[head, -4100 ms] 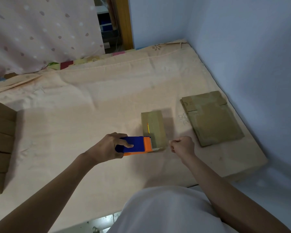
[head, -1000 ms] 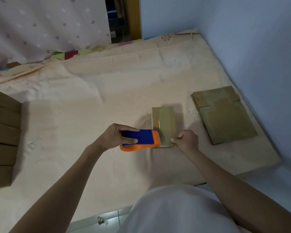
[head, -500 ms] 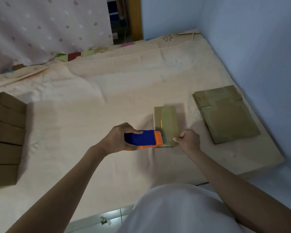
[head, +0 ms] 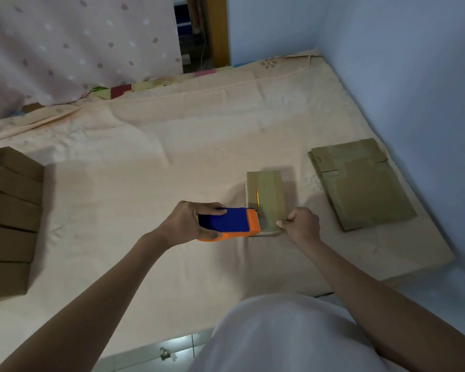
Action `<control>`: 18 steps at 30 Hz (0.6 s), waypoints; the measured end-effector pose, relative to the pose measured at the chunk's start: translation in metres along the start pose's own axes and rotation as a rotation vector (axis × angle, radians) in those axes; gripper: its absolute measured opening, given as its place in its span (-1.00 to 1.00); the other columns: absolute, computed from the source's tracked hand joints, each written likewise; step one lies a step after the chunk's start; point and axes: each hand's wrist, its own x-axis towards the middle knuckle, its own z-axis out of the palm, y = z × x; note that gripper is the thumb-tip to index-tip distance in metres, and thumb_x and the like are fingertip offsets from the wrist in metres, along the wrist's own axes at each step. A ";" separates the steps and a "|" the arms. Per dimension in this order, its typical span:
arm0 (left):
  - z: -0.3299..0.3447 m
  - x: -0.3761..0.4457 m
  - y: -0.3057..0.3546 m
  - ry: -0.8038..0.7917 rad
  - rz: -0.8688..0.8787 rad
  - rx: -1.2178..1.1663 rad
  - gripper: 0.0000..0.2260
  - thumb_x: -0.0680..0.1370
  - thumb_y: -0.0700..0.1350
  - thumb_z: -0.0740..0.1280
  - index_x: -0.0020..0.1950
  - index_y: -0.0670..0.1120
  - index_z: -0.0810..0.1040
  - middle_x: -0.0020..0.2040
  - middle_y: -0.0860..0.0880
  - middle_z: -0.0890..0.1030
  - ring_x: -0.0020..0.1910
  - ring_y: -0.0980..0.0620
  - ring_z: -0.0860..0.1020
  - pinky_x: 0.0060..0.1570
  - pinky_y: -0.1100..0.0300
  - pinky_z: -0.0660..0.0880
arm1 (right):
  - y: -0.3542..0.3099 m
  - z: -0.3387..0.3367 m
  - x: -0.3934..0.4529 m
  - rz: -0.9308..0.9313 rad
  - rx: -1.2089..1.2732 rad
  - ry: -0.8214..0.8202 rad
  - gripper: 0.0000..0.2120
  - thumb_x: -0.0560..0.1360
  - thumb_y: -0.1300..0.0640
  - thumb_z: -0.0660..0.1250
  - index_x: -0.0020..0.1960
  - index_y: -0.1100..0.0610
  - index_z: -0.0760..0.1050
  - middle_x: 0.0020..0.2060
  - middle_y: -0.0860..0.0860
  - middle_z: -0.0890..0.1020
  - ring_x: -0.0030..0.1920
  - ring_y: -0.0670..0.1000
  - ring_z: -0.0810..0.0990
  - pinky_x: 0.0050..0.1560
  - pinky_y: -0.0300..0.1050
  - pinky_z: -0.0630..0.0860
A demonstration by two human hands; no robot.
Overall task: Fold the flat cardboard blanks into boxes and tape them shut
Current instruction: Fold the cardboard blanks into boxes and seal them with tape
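- Cardboard, brown and folded, forms a small box [head: 265, 197] lying on the peach bedsheet [head: 159, 183], right of the middle of the bed.
- The left hand [head: 191, 221] wraps around a blue and orange tape dispenser [head: 227, 224], thumb along the far side and fingers curled under the near side; the dispenser's orange end sits against the near left part of the box.
- The right hand [head: 302, 224] pinches the box's near right corner with curled fingers and thumb.
- A short yellow and red mark shows on the box top near its left edge.
- A stack of flat cardboard blanks [head: 360, 183] lies to the right of the box, near the blue wall [head: 414, 76], apart from the box.
- A row of finished boxes [head: 8, 216] stands at the left edge of the bed, well apart from the hands.
- A pale spotted curtain [head: 78, 44] hangs behind the bed's far left side.
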 end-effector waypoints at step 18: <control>-0.015 0.001 -0.007 -0.060 0.029 0.005 -0.53 0.27 -0.23 0.65 0.14 0.00 0.71 0.19 0.19 0.64 0.22 0.24 0.56 0.09 0.33 0.54 | 0.000 -0.002 -0.001 -0.024 0.031 -0.016 -0.71 0.40 0.17 0.57 -0.28 0.17 0.46 -0.28 0.07 0.57 -0.24 0.06 0.52 -0.38 -0.23 0.26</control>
